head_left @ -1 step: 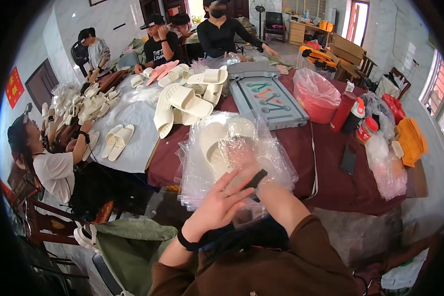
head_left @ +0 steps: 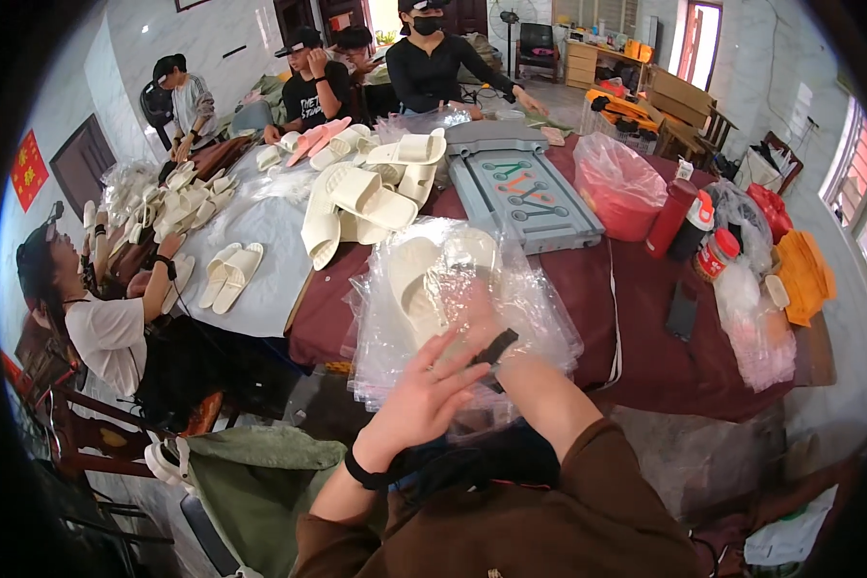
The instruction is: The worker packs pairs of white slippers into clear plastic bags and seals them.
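A pair of cream slide slippers lies inside a clear plastic bag (head_left: pixel 539 318) in front of me, on top of other clear bags. The left slipper (head_left: pixel 414 289) and the right slipper (head_left: pixel 474 249) show side by side through the film. My right hand (head_left: pixel 467 313) reaches into the bag, at the near part of the right slipper. Glare and blur on the plastic hide its fingers, so any grip cannot be made out. Beside the right wrist, at the bag's near end, my left hand (head_left: pixel 424 390) has its fingers stretched and spread, holding nothing.
Beyond the bag are a pile of cream slippers (head_left: pixel 366 197) and a grey plastic panel (head_left: pixel 525 188). At right stand a red bag-lined tub (head_left: pixel 626 207), a red bottle (head_left: pixel 671 217) and a lidded jar (head_left: pixel 715 255); a phone (head_left: pixel 682 310) lies nearby. A co-worker (head_left: pixel 106 318) sits at left.
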